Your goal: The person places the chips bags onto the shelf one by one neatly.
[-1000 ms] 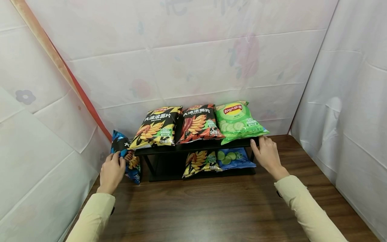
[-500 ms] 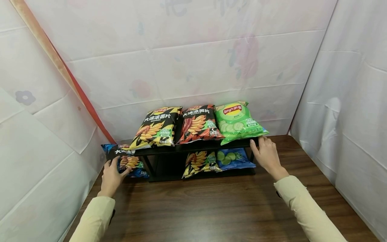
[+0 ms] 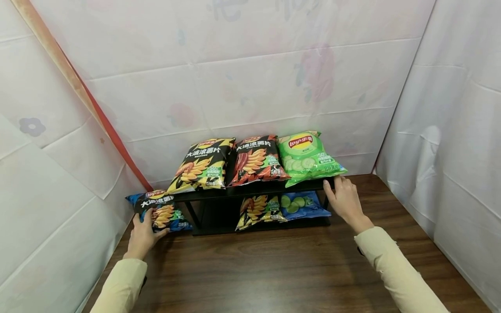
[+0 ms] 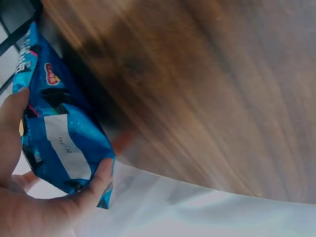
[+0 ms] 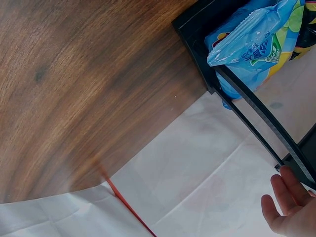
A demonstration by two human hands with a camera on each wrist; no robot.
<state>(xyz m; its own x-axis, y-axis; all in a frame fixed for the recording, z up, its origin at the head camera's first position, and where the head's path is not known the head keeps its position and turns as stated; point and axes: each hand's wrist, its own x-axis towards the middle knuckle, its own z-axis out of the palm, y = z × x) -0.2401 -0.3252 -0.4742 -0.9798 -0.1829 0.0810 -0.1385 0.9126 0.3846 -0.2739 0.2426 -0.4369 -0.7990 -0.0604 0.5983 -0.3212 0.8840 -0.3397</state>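
Observation:
My left hand (image 3: pixel 142 237) grips a blue and black bag of potato chips (image 3: pixel 164 213) at the left end of a black two-tier rack (image 3: pixel 242 189). In the left wrist view the left thumb and fingers (image 4: pixel 98 180) spread around the bag's blue side (image 4: pixel 61 123), which has a white label. My right hand (image 3: pixel 344 200) holds the right front corner of the rack's upper board, thumb at the front edge. Its fingers (image 5: pixel 286 190) touch the board's end in the right wrist view.
On the upper tier lie a yellow-black chip bag (image 3: pixel 201 165), a red-black one (image 3: pixel 258 161) and a green one (image 3: pixel 307 156). The lower tier bears another yellow-black bag (image 3: pixel 260 211) and a blue lime bag (image 3: pixel 303 205). White cloth (image 3: pixel 250 87) surrounds the wooden table (image 3: pixel 258 269).
My left hand has turned the blue-black chip bag from nearly upright to lying slantwise, its front facing up, and shifted it slightly left and down. My right hand stays at the rack's corner.

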